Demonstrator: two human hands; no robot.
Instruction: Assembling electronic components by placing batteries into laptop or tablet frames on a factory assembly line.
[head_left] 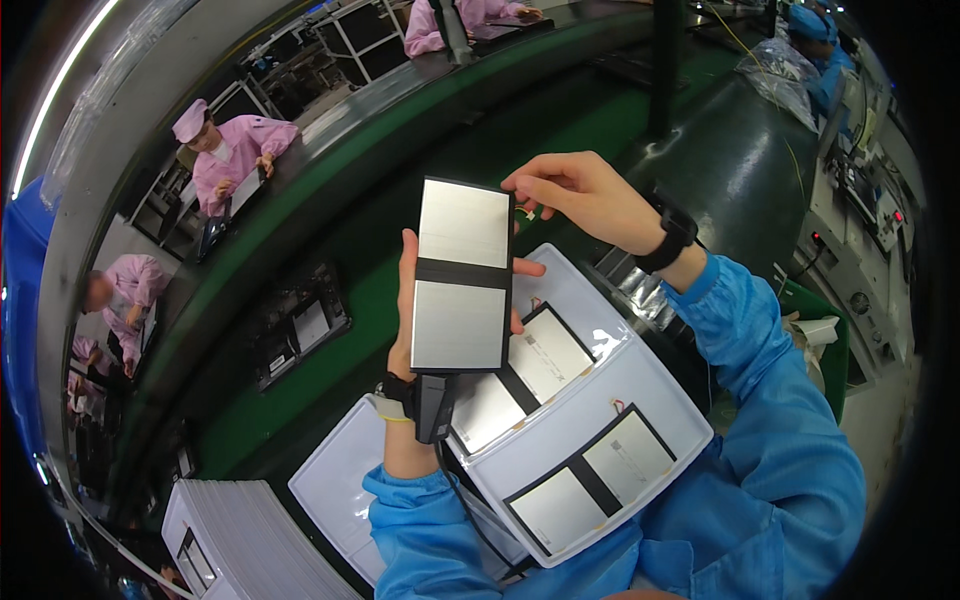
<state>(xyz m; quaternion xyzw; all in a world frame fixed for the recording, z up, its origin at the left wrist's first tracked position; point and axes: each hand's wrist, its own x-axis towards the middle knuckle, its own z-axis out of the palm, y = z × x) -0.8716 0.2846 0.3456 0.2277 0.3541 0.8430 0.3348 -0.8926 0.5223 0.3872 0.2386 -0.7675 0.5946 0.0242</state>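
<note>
A flat battery pack (460,275), two silver cells joined by a black band and edged in black, is held up in front of me. My left hand (402,335) grips it from behind, fingers wrapped round both long edges. My right hand (595,200) is closed at the pack's upper right corner, thumb and forefinger on its edge. A small white connector (529,214) on thin wires hangs below those fingers. Beneath lies a white plastic tray (648,365) bearing two similar packs, a nearer one (628,450) and a farther one (550,360) partly covered by the held pack.
Another white tray (335,455) lies to the left, beside a stack of white trays (255,530). A dark device housing (303,325) rests on the green conveyor belt (375,250). Co-workers in pink sit across the line. Equipment (870,240) stands at right; a cable runs from my left wrist.
</note>
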